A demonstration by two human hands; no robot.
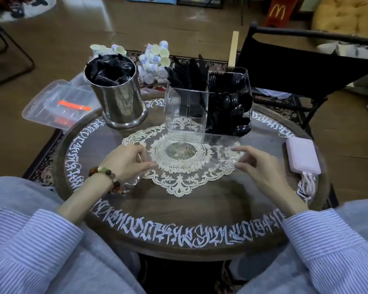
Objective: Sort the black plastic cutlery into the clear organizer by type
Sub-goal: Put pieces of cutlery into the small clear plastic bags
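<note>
**Both hands on a clear wrapper, cutlery already standing in the organizer**

The round table (200, 209), ringed with white lettering, fills the view. At its twelve o'clock stands the clear organizer (187, 115): knives (189, 73) upright in the back-left compartment, forks (225, 78) back-right, spoons (232, 115) heaped front-right, the front-left compartment see-through. At ten o'clock stands a steel canister (121, 100) stuffed with black wrapped pieces. A lace doily (179, 179) lies at the centre. At three o'clock lies a pink power bank (303, 155). The left hand (123, 162) and right hand (257, 164) each pinch one end of a thin clear wrapper (225, 158) stretched over the doily; what is inside I cannot tell.
</note>
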